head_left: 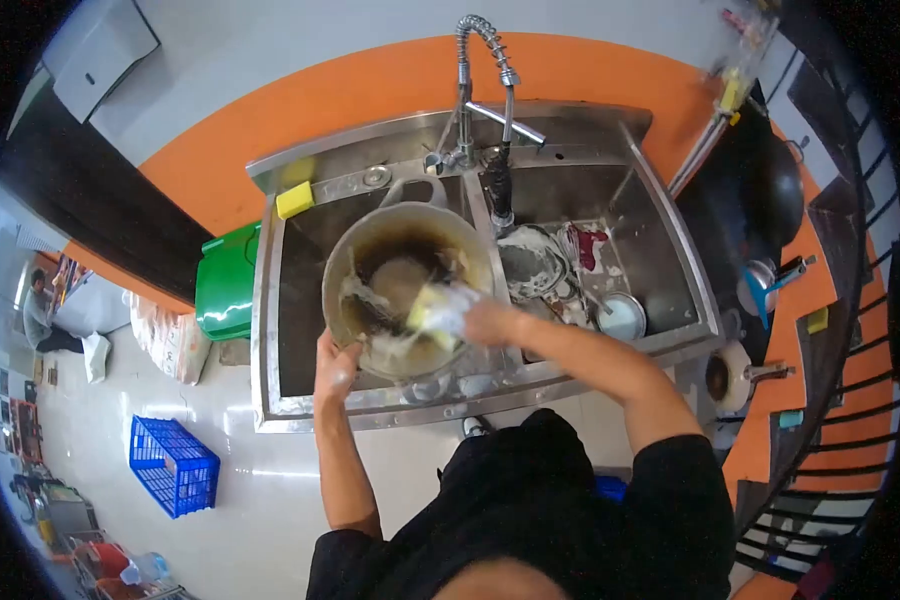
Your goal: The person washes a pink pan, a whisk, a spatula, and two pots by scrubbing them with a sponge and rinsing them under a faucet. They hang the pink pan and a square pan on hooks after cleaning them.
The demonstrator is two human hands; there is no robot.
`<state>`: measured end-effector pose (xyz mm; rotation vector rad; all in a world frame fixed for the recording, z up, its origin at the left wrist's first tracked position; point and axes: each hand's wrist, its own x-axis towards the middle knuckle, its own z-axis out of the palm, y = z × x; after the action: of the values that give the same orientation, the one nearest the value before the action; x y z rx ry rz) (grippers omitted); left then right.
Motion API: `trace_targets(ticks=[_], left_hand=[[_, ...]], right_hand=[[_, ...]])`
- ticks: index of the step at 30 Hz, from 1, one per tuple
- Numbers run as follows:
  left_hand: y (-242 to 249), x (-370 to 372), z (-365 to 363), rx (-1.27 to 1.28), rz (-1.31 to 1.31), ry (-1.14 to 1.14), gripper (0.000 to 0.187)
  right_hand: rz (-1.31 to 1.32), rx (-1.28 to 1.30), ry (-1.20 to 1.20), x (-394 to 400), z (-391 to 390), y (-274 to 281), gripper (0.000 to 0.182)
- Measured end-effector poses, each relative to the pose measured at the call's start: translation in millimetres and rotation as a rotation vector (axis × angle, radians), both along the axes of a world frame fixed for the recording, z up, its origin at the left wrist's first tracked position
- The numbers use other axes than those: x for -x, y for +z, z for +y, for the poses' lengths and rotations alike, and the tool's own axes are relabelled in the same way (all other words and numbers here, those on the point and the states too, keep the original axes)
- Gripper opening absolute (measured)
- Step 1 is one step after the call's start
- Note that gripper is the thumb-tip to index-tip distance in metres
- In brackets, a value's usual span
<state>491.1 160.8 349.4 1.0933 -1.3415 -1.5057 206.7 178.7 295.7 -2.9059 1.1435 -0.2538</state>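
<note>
A large metal pot [450,228] is tilted over the left sink basin, its open mouth towards me. Brown, dirty-looking water or residue and streaks of foam show inside. My left hand [336,368] is closed on the pot's near left rim, with some suds on it. Inside the pot's mouth, at the right, my right hand [492,323] grips a foamy yellow sponge [436,312], smeared by motion. A loop handle [410,186] stands up at the pot's far side.
The right basin [660,260] holds soapy dishes [532,265] and a small round pot [622,317]. Behind stands a spring-neck faucet [463,100]. Another yellow sponge [295,200] lies on the back ledge. Left are a green bin [228,285] and blue crate [174,466]; a person [40,312] sits farther off.
</note>
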Motion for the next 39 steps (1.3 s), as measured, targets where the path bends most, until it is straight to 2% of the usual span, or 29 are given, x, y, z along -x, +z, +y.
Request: trace_targets(ticks=[2,4,5,6,7,8,9,10,12,13,14,15,17,18,19,20,21,22,23,24,25,27,28,30,34,36,37,38,39], left_hand=[[7.8,-6.6,-0.8,-0.027,-0.048,-0.064,0.035],[-6.2,-11.0,3.5,-0.267,0.385,-0.133,0.042],[-7.2,5.3,19.6,-0.235,0.651,-0.279,0.06],[-52.1,8.6,22.7,-0.462,0.677,-0.228,0.066],[-57.0,29.5,50.7,-0.414,0.676,-0.167,0.06],[-60.4,47.9,62.1,-0.422,0.669,-0.172,0.06],[-64.8,63.4,70.9,-0.424,0.685,0.09,0.055],[-69.8,68.6,77.3,-0.424,0.691,0.358,0.05],[-89.2,57.5,72.2,-0.387,0.541,0.485,0.052],[-76.7,56.0,74.7,-0.381,0.469,0.519,0.054],[-62.7,52.6,75.8,-0.369,0.395,0.55,0.056],[-85.6,42.7,74.7,-0.326,0.149,0.575,0.054],[-71.6,57.9,77.2,-0.252,0.089,0.601,0.052],[-66.5,65.6,77.8,-0.178,0.031,0.62,0.05],[-69.6,70.4,70.9,-0.166,0.177,0.589,0.045],[-68.3,69.2,66.7,-0.165,0.192,0.586,0.045],[-65.7,61.2,67.8,-0.22,0.26,0.501,0.046],[-60.6,54.2,70.4,-0.271,0.315,0.414,0.049],[-46.1,54.9,78.4,-0.397,0.307,0.482,0.044],[-50.8,53.5,83.5,-0.405,0.293,0.482,0.044],[-59.4,56.2,81.5,-0.359,0.389,0.372,0.046],[-83.1,62.9,86.9,-0.364,0.512,0.246,0.048],[-71.7,76.0,91.0,-0.457,0.524,0.275,0.044],[-73.0,89.4,98.7,-0.548,0.515,0.171,0.042],[-80.8,101.0,99.1,-0.56,0.401,0.115,0.041],[-64.0,97.1,106.1,-0.534,0.5,0.195,0.041],[-53.9,98.4,106.4,-0.525,0.489,0.196,0.04],[-69.7,101.3,111.5,-0.499,0.567,0.237,0.039],[-89.7,102.0,111.0,-0.553,0.551,0.213,0.038]], right_hand=[[-0.102,0.321,0.091,15.6,-8.7,6.2,0.042],[-0.195,0.258,0.061,-1.1,-2.4,2.1,0.041],[-0.284,0.213,0.024,-11.3,-2.4,2.8,0.04],[-0.409,0.049,-0.076,-29.2,10.2,17.3,0.038],[-0.545,-0.127,-0.184,-55.0,31.8,29.8,0.037],[-0.575,0.045,-0.158,-79.1,45.0,28.5,0.035],[-0.598,0.217,-0.128,-92.9,50.8,26.9,0.032],[-0.602,0.209,-0.134,-95.6,51.6,21.2,0.032],[-0.152,-0.605,-0.359,-97.8,54.3,7.5,0.033],[-0.204,-0.337,-0.316,-79.7,54.0,11.3,0.027],[-0.09,-0.356,-0.341,-56.4,42.5,6.7,0.025],[0.024,-0.374,-0.366,-31.3,25.4,-6.5,0.024],[0.212,-0.316,-0.251,-18.8,12.1,-2.5,0.021],[0.124,-0.495,-0.211,-31.3,17.1,1.8,0.022],[0.078,-0.533,-0.229,-55.5,26.5,-2.1,0.023],[0.032,-0.575,-0.245,-71.4,36.1,-7.1,0.024],[0.106,-0.658,-0.166,-59.8,33.1,9.2,0.041],[0.104,-0.663,-0.164,-38.2,26.3,34.1,0.041],[0.241,-0.626,-0.241,-13.1,23.5,58.1,0.036],[0.31,-0.605,-0.283,-4.4,22.4,49.5,0.034],[0.382,-0.584,-0.323,4.3,21.3,40.8,0.033],[0.18,-0.896,-0.172,11.1,13.2,-27.8,0.084],[0.142,-0.948,-0.165,0.2,31.0,34.8,0.073],[-0.292,-0.782,-0.228,-23.7,50.9,21.4,0.035],[0.365,-0.416,-0.486,3.4,19.8,16.6,0.021],[0.271,-0.439,-0.574,36.0,27.5,-15.6,0.021],[0.329,-0.62,-0.535,28.3,44.3,9.0,0.022],[0.273,-0.627,-0.4,29.8,58.3,-22.0,0.024],[-0.25,-0.098,-0.161,13.4,69.1,-15.0,0.025]])
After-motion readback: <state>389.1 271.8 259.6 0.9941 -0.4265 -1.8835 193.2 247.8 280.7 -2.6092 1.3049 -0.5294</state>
